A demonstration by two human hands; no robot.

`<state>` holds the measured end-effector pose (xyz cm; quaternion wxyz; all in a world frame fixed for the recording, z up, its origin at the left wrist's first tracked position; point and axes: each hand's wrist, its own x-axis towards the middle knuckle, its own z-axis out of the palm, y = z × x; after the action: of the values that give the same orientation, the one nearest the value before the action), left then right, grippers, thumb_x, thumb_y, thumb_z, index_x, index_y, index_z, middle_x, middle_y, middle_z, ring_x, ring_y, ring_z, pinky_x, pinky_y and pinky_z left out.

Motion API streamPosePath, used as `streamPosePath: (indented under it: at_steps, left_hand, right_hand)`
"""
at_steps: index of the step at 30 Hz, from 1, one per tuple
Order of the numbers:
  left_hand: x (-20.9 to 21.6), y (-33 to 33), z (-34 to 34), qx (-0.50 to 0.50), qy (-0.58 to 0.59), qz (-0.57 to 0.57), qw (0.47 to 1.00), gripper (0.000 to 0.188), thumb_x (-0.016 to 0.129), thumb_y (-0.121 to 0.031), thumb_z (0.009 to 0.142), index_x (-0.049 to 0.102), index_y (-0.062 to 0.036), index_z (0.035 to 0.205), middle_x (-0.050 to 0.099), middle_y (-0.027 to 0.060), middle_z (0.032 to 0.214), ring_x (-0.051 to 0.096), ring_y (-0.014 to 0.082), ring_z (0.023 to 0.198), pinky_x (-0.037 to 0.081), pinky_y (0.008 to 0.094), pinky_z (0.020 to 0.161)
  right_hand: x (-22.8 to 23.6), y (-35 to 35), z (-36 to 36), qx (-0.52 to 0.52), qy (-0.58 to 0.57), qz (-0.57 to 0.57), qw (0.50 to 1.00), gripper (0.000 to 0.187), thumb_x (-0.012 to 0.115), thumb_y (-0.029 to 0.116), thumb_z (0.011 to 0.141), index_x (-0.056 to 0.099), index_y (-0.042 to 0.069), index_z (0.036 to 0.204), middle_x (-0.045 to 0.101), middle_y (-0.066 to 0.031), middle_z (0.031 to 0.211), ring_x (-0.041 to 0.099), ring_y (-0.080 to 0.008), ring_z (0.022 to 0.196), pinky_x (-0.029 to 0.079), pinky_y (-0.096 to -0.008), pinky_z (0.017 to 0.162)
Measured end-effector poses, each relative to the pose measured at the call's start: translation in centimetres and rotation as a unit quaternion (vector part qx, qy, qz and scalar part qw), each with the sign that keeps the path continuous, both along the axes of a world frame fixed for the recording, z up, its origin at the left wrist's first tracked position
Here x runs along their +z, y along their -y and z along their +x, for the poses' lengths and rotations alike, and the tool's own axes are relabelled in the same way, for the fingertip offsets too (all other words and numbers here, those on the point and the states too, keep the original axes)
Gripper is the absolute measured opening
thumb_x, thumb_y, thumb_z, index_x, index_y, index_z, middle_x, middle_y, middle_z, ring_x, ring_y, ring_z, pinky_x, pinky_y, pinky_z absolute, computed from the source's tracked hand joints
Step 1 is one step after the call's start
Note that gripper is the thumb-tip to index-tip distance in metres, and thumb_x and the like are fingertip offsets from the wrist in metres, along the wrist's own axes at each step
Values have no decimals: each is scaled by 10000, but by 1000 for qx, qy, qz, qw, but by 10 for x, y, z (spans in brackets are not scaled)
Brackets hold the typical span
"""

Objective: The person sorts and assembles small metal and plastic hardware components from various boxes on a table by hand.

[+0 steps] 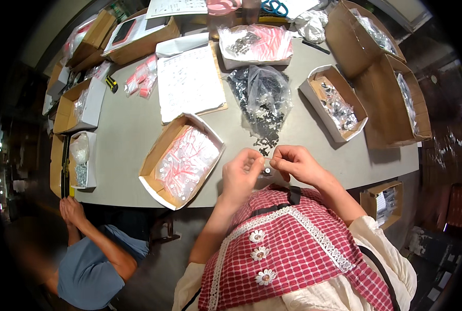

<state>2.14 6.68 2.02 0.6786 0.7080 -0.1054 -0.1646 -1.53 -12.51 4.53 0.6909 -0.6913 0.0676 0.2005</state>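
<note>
Both hands meet near the front edge of the table. The fingers of my left hand [243, 170] and my right hand [297, 164] pinch opposite ends of the reddish top strip of a small clear zip bag [265, 175]. A small round white piece with a dark centre shows at the bag, partly hidden by my fingers. Just beyond my fingertips, small black parts [267, 140] spill from a large clear plastic bag [269, 93]. To the left of my left hand, an open cardboard box [147, 173] holds many small red-striped zip bags with round white pieces.
A white box [258, 63] of red-striped bags stands at the back. Papers [189, 83] lie left of the black parts. Right are a tray of small parts [314, 98] and tall cardboard boxes [378, 103]. A person in blue [91, 269] sits lower left, near a yellow-black cutter [112, 83].
</note>
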Motion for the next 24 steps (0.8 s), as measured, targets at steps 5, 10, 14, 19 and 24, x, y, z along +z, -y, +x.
streamPosePath:
  at_steps: [5,10,14,19,24]
  left_hand:
    - [-12,-38,35,197,157,137,958,135,613,-143,971,603,-21,1028,667,73,852,638,153,768,523,294,690]
    - [-25,-69,61,139,237,433,858,468,741,-119,805,499,27,1177,540,194,1116,538,350,1069,438,438,931]
    - [-41,-77,68,72,186,510,837,356,714,-249,840,604,38,1021,628,225,992,602,388,926,471,466,831]
    - [-32,-83,69,122,77,353,924,413,553,-355,969,688,23,874,672,232,808,642,425,781,487,494,731]
    - [-53,-103,74,162,256,308,902,453,441,-333,1030,541,-47,1366,586,294,1215,557,406,1110,419,463,904]
  right_hand:
    - [-18,39,-4,-342,194,44,918,142,621,169,975,617,28,958,634,-32,828,619,-109,726,504,-266,657]
    - [-23,48,-11,-359,182,6,915,164,573,70,946,604,21,1099,628,-49,1049,625,-117,867,489,-253,765]
    - [-40,23,-12,-218,114,56,968,165,617,40,928,630,9,1089,651,-37,991,629,-110,864,500,-268,795]
    - [-44,15,-5,-146,89,5,985,187,597,115,970,614,6,1120,647,-39,1034,623,-108,876,502,-267,794]
    - [-43,-2,12,-171,147,-72,972,440,613,175,955,445,10,1327,607,-90,1156,588,-106,802,481,-266,762]
